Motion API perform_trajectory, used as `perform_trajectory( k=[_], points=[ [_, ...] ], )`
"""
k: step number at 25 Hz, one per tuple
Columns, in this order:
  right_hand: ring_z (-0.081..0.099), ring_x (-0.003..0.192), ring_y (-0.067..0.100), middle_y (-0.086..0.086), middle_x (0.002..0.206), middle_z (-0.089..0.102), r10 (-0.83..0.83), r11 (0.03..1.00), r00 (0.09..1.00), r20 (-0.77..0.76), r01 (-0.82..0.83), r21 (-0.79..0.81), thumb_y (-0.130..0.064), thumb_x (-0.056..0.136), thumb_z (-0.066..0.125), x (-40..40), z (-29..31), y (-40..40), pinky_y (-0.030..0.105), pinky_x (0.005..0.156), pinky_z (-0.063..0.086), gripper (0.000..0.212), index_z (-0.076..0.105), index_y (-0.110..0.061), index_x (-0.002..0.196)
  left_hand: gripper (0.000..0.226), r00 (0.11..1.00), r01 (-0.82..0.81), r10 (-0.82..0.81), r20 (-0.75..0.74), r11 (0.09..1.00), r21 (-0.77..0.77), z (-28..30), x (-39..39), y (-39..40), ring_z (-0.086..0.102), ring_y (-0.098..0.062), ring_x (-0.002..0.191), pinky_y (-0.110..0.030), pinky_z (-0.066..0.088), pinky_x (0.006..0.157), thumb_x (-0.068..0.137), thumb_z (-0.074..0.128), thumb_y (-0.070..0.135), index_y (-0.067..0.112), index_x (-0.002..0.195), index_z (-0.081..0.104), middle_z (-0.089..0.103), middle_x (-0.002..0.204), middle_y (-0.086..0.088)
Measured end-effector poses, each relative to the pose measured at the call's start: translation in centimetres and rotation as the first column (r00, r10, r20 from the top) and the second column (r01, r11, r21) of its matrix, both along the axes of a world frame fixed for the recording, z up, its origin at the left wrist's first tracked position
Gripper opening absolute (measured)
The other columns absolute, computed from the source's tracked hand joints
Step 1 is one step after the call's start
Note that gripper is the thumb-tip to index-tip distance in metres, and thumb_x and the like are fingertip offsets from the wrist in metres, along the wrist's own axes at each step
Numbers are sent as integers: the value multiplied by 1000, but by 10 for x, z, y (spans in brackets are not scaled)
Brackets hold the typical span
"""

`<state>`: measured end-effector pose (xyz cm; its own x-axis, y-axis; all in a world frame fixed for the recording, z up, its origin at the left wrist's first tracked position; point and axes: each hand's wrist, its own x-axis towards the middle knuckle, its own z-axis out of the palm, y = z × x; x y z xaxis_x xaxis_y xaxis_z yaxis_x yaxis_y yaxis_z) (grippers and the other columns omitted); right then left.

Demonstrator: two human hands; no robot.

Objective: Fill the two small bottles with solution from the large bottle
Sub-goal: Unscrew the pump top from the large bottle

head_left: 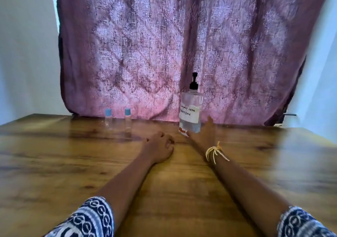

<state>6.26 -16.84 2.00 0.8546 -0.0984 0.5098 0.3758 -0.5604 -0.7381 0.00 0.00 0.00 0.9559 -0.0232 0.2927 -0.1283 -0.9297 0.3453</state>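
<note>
Head view, one frame, somewhat blurred.

Desk: wood-grain top, wide and bare across the near half and on both flanks; far edge meets the curtain.

Large bottle: clear pump bottle, black pump head, white handwritten label, upright near the far edge, right of centre, part filled with clear liquid.

Small bottles, two: left small bottle and right small bottle, clear with blue caps on, upright, side by side but apart, near the far edge, well left of the large bottle.

Left hand: rests on the desk at centre, fingers loosely curled, holding nothing, just short of the right small bottle.

Right hand: reaches to the base of the large bottle on its right side; fingers blurred and partly hidden, so grip cannot be told. Yellow thread tied at the wrist.

Curtain: purple patterned cloth hanging behind the desk.

Sleeves: blue-and-white patterned, left sleeve and right sleeve at the bottom edge.
</note>
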Motion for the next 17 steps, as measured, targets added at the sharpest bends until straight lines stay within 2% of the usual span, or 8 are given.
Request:
perform_trajectory(
  k=[2, 4, 6, 10, 11, 13, 15, 17],
  points=[
    [53, 120, 33, 16, 132, 52, 41, 986, 996, -83, -27, 167, -34, 63, 86, 27, 1, 3, 44, 99, 48, 100, 31, -10, 143, 33, 999, -33, 33, 20, 999, -6, -2, 20, 7, 49, -25, 120, -50, 37, 105, 89, 49, 42, 31, 119, 59, 52, 124, -3],
    [56, 119, 30, 9, 130, 54, 117, 978, 978, -172, -83, 192, -44, 60, 86, 53, 0, 6, 45, 99, 49, 101, 33, -17, 141, 32, 998, -53, 54, 23, 998, -27, -4, 39, 14, 48, -26, 119, -50, 40, 103, 87, 52, 43, 30, 115, 60, 52, 123, -4],
    [62, 112, 28, 5, 123, 61, 227, 948, 952, -203, -169, 268, -45, 56, 87, 69, -6, 10, 47, 94, 53, 90, 44, -18, 131, 32, 997, -69, 70, 29, 997, -36, -4, 51, 16, 49, -26, 117, -50, 42, 101, 86, 53, 43, 29, 113, 61, 52, 118, -5],
    [67, 104, 30, 11, 115, 69, 381, 850, 917, -116, -298, 435, -29, 50, 92, 74, -12, 11, 52, 86, 57, 75, 60, -12, 115, 33, 996, -88, 88, 14, 996, -1, -4, 57, 17, 49, -27, 116, -49, 43, 100, 88, 50, 43, 29, 115, 60, 51, 119, -5],
    [69, 101, 30, 11, 111, 71, 432, 814, 897, -91, -344, 468, -27, 48, 92, 69, -11, 10, 50, 81, 59, 70, 64, -13, 110, 33, 996, -88, 88, 8, 996, 28, -3, 54, 16, 48, -27, 117, -48, 42, 100, 89, 49, 43, 29, 117, 59, 51, 122, -6],
    [73, 88, 22, 2, 97, 77, 522, 767, 852, -48, -443, 464, -22, 51, 92, 51, -7, 6, 33, 67, 62, 46, 73, -23, 93, 34, 998, -68, 69, -13, 995, 74, -2, 48, 16, 47, -27, 119, -45, 41, 101, 92, 45, 41, 29, 121, 58, 51, 127, -5],
    [73, 83, 16, -6, 87, 78, 604, 739, 796, -45, -537, 407, -8, 63, 88, 27, -5, -2, 22, 63, 58, 33, 76, -28, 87, 30, 998, -45, 43, -51, 998, -44, 1, 35, 15, 50, -27, 118, -41, 42, 100, 93, 47, 34, 27, 119, 62, 55, 128, -6],
    [73, 89, 18, -3, 94, 78, 639, 732, 765, -85, -570, 373, -4, 65, 86, -2, -6, -11, 25, 70, 59, 37, 75, -26, 93, 24, 996, -65, 41, -84, 953, -297, 4, 15, 14, 58, -25, 110, -36, 46, 95, 92, 51, 24, 26, 109, 67, 63, 122, -5]
  ],
)
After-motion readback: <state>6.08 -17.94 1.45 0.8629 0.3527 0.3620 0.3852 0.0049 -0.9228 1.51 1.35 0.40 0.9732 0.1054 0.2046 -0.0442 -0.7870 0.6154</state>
